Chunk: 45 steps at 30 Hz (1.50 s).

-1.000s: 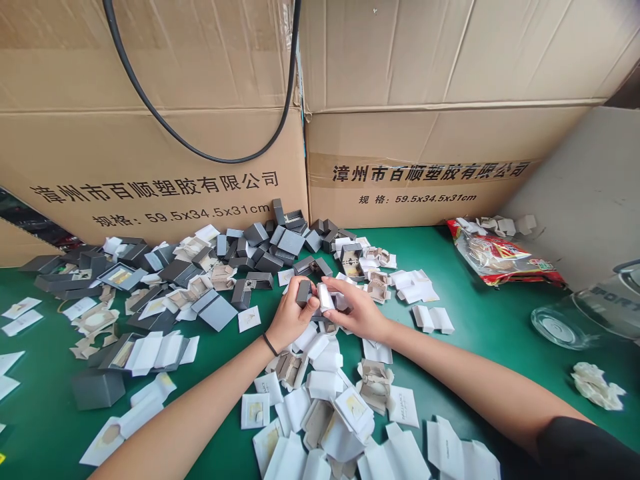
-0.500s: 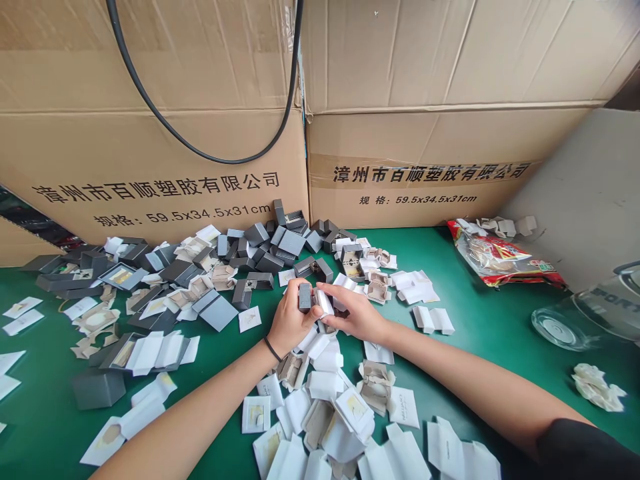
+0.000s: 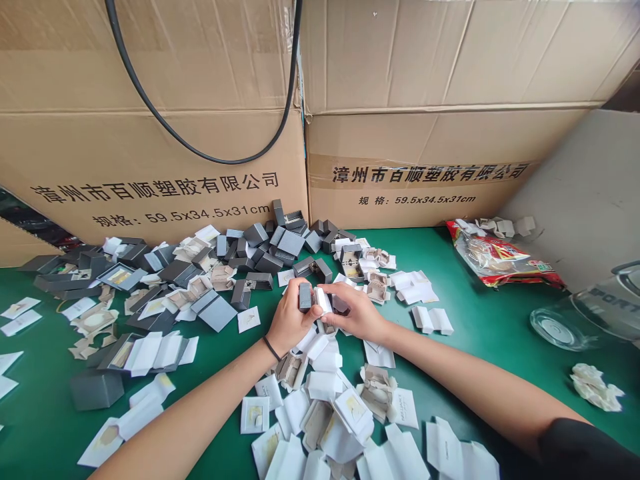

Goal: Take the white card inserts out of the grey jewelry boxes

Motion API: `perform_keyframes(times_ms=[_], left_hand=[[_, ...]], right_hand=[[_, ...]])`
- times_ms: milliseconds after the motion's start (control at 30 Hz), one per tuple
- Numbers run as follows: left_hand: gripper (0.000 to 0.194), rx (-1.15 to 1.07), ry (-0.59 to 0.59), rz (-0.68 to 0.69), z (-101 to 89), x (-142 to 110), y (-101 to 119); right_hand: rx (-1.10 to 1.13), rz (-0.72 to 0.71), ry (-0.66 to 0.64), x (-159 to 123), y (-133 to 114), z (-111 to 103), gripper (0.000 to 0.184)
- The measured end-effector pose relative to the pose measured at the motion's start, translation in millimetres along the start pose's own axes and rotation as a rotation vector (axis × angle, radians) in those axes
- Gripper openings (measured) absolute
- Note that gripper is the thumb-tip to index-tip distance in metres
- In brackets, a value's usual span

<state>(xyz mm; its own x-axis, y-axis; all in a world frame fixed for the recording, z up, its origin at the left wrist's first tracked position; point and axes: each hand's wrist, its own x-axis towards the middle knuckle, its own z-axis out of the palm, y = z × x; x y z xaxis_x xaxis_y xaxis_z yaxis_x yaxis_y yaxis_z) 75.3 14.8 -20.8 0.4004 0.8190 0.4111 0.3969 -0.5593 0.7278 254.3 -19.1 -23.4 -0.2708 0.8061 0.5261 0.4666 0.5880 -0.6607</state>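
My left hand (image 3: 289,319) is closed around a small dark grey jewellery-type box (image 3: 305,297), whose narrow side shows past the fingers. A folded white card insert (image 3: 322,300) sits between the two hands. The thumb and fingers of my right hand (image 3: 361,312) grip this insert at its right side. A dark part, perhaps the other half of the box, shows behind the right fingers. Below the hands lies a heap of loose white inserts (image 3: 325,385), some with grey-brown undersides. Beyond them is a pile of dark grey boxes (image 3: 287,241), several standing open.
Large cardboard cartons (image 3: 400,143) wall off the back of the green table (image 3: 495,347), with a black cable (image 3: 200,155) hanging before them. On the right are a red food packet (image 3: 505,257), a clear jug (image 3: 560,327) and crumpled tissue (image 3: 596,387).
The grey box in my left hand has turned so its lighter side faces me. The white insert has tilted a little between the hands. Both arms stay nearly in place.
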Motion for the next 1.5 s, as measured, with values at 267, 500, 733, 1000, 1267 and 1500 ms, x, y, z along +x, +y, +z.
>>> perform_keyframes(times_ms=[267,500,733,1000,1267,1500], left_hand=[[0.058,0.006,0.011,-0.019,0.5,0,-2],[0.062,0.011,0.015,-0.015,-0.2,0,0],[0.063,0.018,0.017,-0.007,-0.7,-1,1],[0.059,0.042,0.019,-0.007,0.9,-1,-2],[0.055,0.018,0.018,-0.024,1.3,0,-3],[0.047,0.02,0.039,-0.033,0.1,2,-1]], right_hand=[[-0.053,-0.067,0.02,1,6,-4,0.048],[-0.033,-0.179,-0.011,2,7,-6,0.033],[-0.085,-0.225,-0.057,2,6,-8,0.022],[-0.193,-0.26,-0.12,3,3,-8,0.02],[-0.462,-0.339,-0.158,0,7,-8,0.02],[-0.595,-0.494,-0.063,0,1,-11,0.019]])
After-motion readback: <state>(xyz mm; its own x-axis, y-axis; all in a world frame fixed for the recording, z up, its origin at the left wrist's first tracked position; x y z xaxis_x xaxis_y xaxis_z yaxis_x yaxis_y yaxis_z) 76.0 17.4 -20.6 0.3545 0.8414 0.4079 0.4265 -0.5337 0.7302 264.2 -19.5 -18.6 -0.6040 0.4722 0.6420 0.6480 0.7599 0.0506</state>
